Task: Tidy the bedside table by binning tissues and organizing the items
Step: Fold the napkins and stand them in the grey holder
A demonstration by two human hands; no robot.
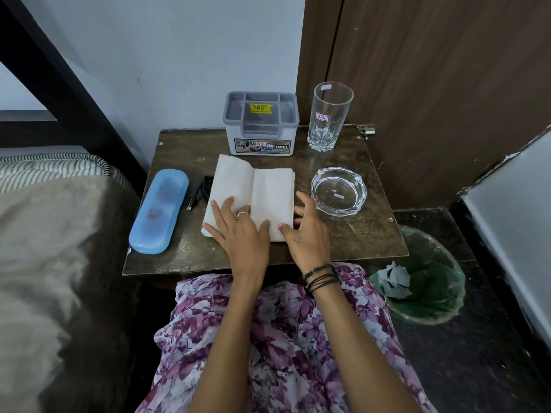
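Near the bench's front edge, left hand (238,225) presses the folded tissue stack (262,192) flat, fingers extended; right hand (304,231), fingers relaxed, touches its edge. A careless sweep could knock the nearby glass ashtray (338,190).

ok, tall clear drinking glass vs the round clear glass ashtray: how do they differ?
The tall clear drinking glass stands upright at the back right of the table; the round clear glass ashtray sits low and wide in front of it. The drinking glass has a cut-pattern base and a red-edged sticker on its side; the ashtray has a notched rim and a small label inside. Both are clear, empty and untouched by either hand.
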